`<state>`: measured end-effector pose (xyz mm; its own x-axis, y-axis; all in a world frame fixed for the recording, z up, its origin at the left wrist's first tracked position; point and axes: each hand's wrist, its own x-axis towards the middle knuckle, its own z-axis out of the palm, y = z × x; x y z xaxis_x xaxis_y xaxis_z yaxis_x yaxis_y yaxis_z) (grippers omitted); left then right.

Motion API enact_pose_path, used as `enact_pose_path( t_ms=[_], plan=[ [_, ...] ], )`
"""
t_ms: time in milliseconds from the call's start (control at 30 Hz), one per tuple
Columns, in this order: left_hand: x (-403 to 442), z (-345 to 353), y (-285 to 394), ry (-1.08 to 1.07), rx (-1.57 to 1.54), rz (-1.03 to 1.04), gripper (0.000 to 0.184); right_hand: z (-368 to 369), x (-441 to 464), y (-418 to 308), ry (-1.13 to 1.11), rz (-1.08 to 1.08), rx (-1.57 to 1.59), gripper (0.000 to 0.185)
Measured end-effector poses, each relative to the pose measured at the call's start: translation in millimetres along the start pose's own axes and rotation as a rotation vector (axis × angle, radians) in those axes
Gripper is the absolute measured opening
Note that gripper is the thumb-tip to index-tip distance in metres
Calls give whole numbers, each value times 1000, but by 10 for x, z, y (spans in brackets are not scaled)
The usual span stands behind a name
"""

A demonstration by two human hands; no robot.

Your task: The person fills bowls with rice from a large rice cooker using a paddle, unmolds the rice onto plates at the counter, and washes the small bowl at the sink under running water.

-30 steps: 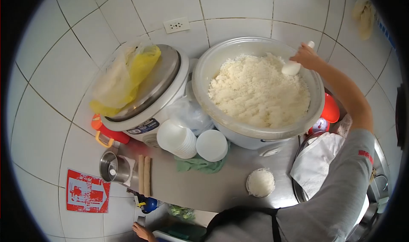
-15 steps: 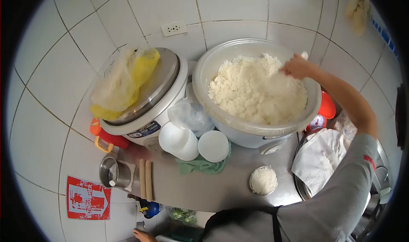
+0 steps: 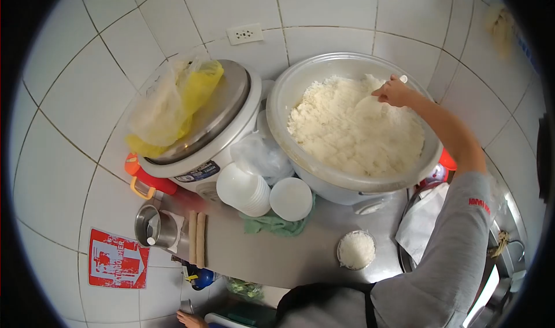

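Observation:
A big white pot [image 3: 280, 123] full of cooked rice [image 3: 347, 131] stands on the steel counter. My right hand [image 3: 394, 92] is closed round the handle of a white paddle [image 3: 365, 107], whose blade lies against the rice at the pot's right side. Low at the left edge of the counter, my left hand [image 3: 191, 319] is beside a small metal cup [image 3: 186, 306]; its fingers are partly hidden, and its grip is unclear. A small bowl of rice [image 3: 356, 250] sits on the counter in front of the pot.
Stacked white bowls [image 3: 243, 189] and a single stack [image 3: 291, 199] rest on a green cloth [image 3: 272, 225]. At the left are a closed cooker [image 3: 231, 120] with a yellow bag [image 3: 199, 91], a metal pot [image 3: 165, 228] and two rolls [image 3: 196, 238]. A white cloth [image 3: 421, 224] lies at right.
My right hand has moved left and slightly down over the pot, and the paddle blade has moved from above the rice's right edge onto the rice. The view has shifted slightly.

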<state>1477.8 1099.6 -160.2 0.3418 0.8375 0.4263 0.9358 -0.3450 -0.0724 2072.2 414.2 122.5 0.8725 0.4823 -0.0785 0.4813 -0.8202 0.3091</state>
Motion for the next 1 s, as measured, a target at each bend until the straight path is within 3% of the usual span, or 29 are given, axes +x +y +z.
enact_pose_path(
  t_ms=[167, 267, 367, 433, 533, 567, 667, 767, 867, 967, 1000],
  plan=[
    [-1, 174, 137, 138, -196, -335, 26, -51, -298, -220, 155, 14, -43, 19],
    [34, 160, 213, 195, -332, -481, 26, -240, -453, -406, 100, 36, -187, 21],
    [78, 114, 257, 227, -465, -563, 26, -260, -621, -585, 50, -48, -67, 22],
    [84, 113, 182, 154, -427, -469, 27, -312, -764, -747, 29, -39, -53, 23],
    [67, 179, -44, -133, 14, 289, 37, -371, -936, -902, -5, -85, 27, 25],
    [36, -37, 20, -184, 40, 338, 40, -376, -985, -938, -25, -110, 68, 26],
    [101, -135, -112, -286, 28, 386, 42, -457, -1059, -1065, -137, -92, 207, 28],
    [252, -211, -87, -119, 86, 168, 43, -422, -1058, -1022, -187, -80, 417, 28],
    [495, -732, 167, 75, -253, 113, 34, -303, -1024, -1086, -221, -165, 527, 28],
    [758, -997, 256, 716, -365, 261, 41, -356, -988, -1105, -344, -184, 775, 29],
    [810, -924, 125, 497, -246, 324, 43, -309, -961, -1070, -366, -196, 830, 28]
  ],
)
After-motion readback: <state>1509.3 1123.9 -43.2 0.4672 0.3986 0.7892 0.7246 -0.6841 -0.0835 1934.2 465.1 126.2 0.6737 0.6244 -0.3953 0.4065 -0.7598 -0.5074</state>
